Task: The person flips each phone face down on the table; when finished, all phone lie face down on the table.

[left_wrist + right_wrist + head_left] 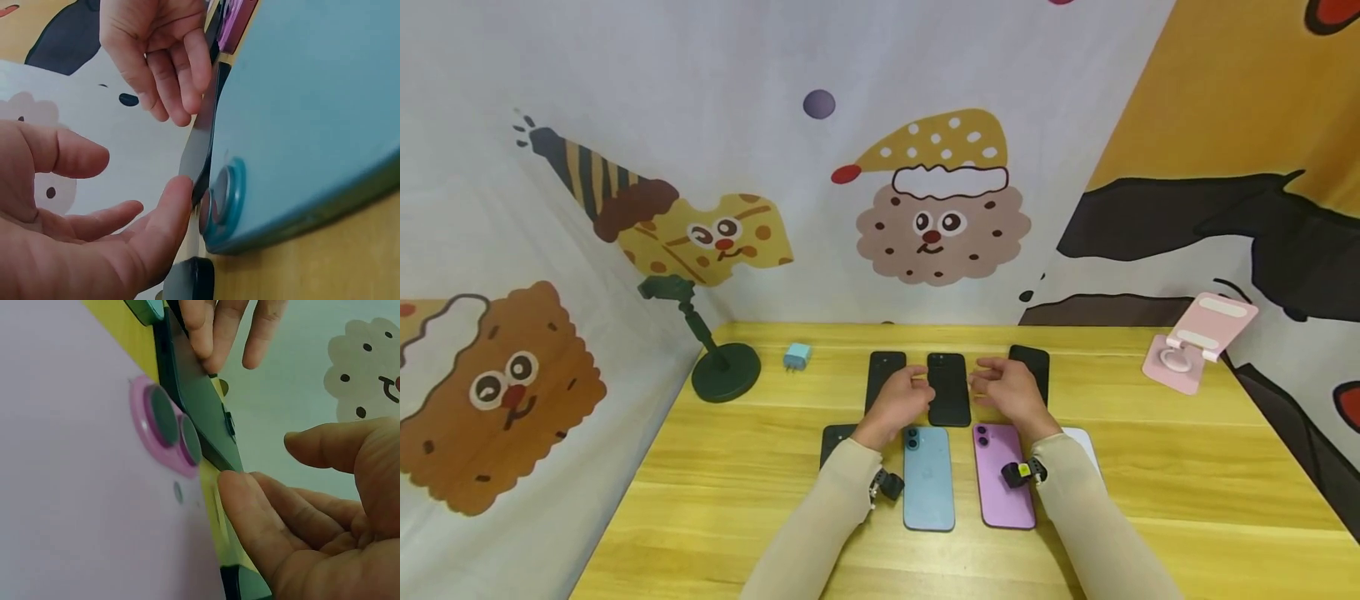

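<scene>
Several phones lie in two rows on the wooden table. My left hand and right hand flank the middle black phone in the back row, fingers loosely bent and nothing gripped. In the left wrist view, thumb and fingers stand apart, with the index fingertip close to that phone's edge. Partly covered by my hands are a black phone at back left and another at back right. In front lie a light blue phone, a pink-purple phone, a dark phone and a white phone, partly hidden by my arms.
A dark green stand with a round base is at the back left, beside a small light blue plug charger. A pink folding phone stand stands at the back right. Cartoon-printed cloth hangs behind the table.
</scene>
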Demonstrator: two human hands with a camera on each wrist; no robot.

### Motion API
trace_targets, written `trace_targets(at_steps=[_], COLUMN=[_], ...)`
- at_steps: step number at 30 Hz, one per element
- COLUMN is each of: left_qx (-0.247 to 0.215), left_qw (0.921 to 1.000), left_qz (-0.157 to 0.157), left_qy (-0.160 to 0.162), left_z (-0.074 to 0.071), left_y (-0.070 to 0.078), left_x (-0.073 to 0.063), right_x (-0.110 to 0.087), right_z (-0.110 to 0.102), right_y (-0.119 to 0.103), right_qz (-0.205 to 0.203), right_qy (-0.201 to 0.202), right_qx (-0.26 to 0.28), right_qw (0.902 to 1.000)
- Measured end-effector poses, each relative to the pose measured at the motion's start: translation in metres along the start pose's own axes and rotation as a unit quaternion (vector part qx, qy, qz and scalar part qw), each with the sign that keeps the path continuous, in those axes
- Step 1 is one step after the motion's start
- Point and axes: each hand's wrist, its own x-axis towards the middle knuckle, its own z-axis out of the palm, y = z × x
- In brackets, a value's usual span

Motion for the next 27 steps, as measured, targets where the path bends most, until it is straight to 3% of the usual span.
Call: trace_targets(at_steps=[12,17,27], left_qx=[0.0,-0.024,-0.025], left_qw=[0.9995,0.9989,0.9976], left_qz=[0.03,0.039,0.055], left_qy=[0.003,-0.015,-0.034], left_z=[0.029,0.043,0.069], left_y=[0.013,0.015,0.017], left_x=[0.011,0.018,0.023], right_x=[-0.002,-0.005,-0.014], right_z=[-0.026,-0.039,-0.066], right_y=[0.005,0.006,0.018], right_qz=[-0.063,-0.053,-0.037], right_qy=[0.013,0.026,0.045], right_qx=[-0.038,-0.047,-0.05], right_qw=[0.9972,0.9971,0.9971])
